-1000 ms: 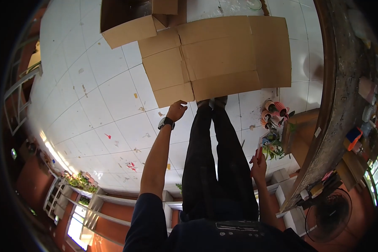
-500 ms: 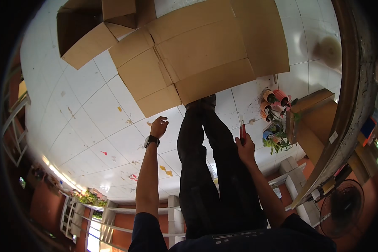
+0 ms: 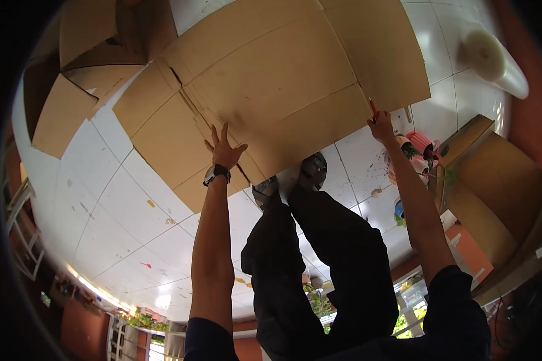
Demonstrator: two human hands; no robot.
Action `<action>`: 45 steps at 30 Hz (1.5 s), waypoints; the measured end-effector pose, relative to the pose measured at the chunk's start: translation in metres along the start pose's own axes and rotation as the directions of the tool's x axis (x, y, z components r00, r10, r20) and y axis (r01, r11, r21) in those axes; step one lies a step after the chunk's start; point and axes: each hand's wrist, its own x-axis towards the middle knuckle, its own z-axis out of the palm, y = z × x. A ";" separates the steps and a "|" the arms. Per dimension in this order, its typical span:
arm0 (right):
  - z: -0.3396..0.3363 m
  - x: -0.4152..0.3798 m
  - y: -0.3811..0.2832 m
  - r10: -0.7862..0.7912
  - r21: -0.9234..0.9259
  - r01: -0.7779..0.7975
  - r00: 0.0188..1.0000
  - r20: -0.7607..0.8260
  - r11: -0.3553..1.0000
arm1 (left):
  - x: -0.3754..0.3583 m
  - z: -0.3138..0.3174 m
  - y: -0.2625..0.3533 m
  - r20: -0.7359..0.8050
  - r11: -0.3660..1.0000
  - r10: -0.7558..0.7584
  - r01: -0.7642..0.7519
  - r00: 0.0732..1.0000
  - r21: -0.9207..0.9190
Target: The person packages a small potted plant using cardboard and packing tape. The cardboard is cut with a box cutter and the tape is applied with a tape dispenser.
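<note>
A large flattened cardboard sheet (image 3: 295, 72) with crease lines and slits lies on the tiled floor in front of my feet. My left hand (image 3: 225, 150), with a watch on its wrist, is over the sheet's near part beside a slit, fingers spread and holding nothing. Closed around a red utility knife (image 3: 374, 111), my right hand (image 3: 382, 127) is at the sheet's near right edge. The knife's thin blade points away from me, over the cardboard near a crease.
An open cardboard box (image 3: 81, 78) stands at the upper left. To the right are a roll of clear wrap (image 3: 494, 60), pink flower pots (image 3: 420, 144) with plants, and another cardboard box (image 3: 494, 180). My shoes (image 3: 313, 171) are at the sheet's near edge.
Both hands have reached forward to the cardboard. My left hand has spread its fingers over the sheet, and my right hand has brought the knife to its right part.
</note>
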 end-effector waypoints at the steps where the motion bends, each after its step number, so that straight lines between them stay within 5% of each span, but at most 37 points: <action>1: 0.008 0.011 0.003 0.040 0.009 -0.041 0.999 0.019 0.999 | 0.012 0.009 -0.005 0.033 0.996 -0.079 0.080 0.996 -0.032; 5: 0.050 0.034 0.007 0.098 0.055 -0.099 0.995 0.029 0.994 | 0.016 0.021 -0.038 0.029 0.985 -0.089 0.083 0.996 0.151; 7: 0.091 0.012 -0.014 -0.092 0.264 0.127 0.985 -0.143 0.956 | 0.011 0.015 -0.054 0.047 0.971 -0.030 0.018 0.998 0.239; 8: 0.097 -0.003 -0.032 -0.171 0.190 0.215 0.959 -0.226 0.958 | -0.007 0.003 -0.053 0.132 0.961 -0.087 0.048 0.987 0.274; 11: 0.106 -0.031 -0.068 -0.020 0.466 0.028 1.000 -0.022 0.884 | -0.015 0.020 -0.096 -0.012 0.900 -0.173 0.163 0.985 0.405; 14: 0.099 -0.027 -0.098 -0.018 0.594 0.000 1.000 0.024 0.805 | -0.007 0.037 -0.146 -0.140 0.813 -0.182 0.229 0.973 0.536; 16: 0.102 -0.001 -0.113 -0.057 0.599 0.100 0.994 -0.090 0.794 | 0.004 0.044 -0.162 -0.162 0.742 -0.263 0.307 0.951 0.596; 17: 0.101 0.016 -0.119 -0.108 0.533 0.173 0.983 -0.151 0.828 | 0.011 0.021 -0.122 -0.109 0.718 -0.389 0.375 0.915 0.586; 19: 0.087 0.046 -0.143 -0.180 0.439 0.260 0.960 -0.216 0.860 | 0.032 -0.009 -0.059 -0.138 0.770 -0.275 0.304 0.951 0.561; 20: 0.080 0.064 -0.159 -0.208 0.417 0.288 0.951 -0.227 0.862 | 0.052 -0.004 -0.050 -0.229 0.804 -0.029 0.159 0.973 0.574; 22: 0.089 0.111 -0.174 -0.402 0.253 0.592 0.746 -0.531 0.765 | 0.098 -0.032 0.040 -0.130 0.921 0.163 -0.103 0.978 0.376; 23: 0.083 0.123 -0.186 -0.389 0.247 0.521 0.814 -0.431 0.817 | 0.128 -0.032 0.063 -0.182 0.856 0.480 -0.412 0.858 0.312; 24: 0.072 0.132 -0.199 -0.365 0.228 0.449 0.870 -0.330 0.864 | 0.157 -0.036 0.095 -0.145 0.788 0.593 -0.533 0.792 0.310; 25: 0.063 0.141 -0.208 -0.333 0.197 0.381 0.913 -0.235 0.903 | 0.179 -0.032 0.129 -0.122 0.785 0.594 -0.541 0.795 0.300; 27: 0.067 0.159 -0.209 -0.398 0.110 0.429 0.889 -0.226 0.897 | 0.176 -0.061 0.209 0.200 0.911 0.323 -0.361 0.925 0.199; 30: 0.070 0.164 -0.212 -0.428 0.051 0.445 0.882 -0.199 0.894 | 0.193 -0.030 0.229 0.191 0.916 0.154 -0.213 0.969 0.341; 45: 0.028 0.095 -0.184 -0.335 -0.043 0.340 0.938 0.087 0.940 | 0.197 -0.026 0.228 0.137 0.920 0.144 -0.183 0.980 0.347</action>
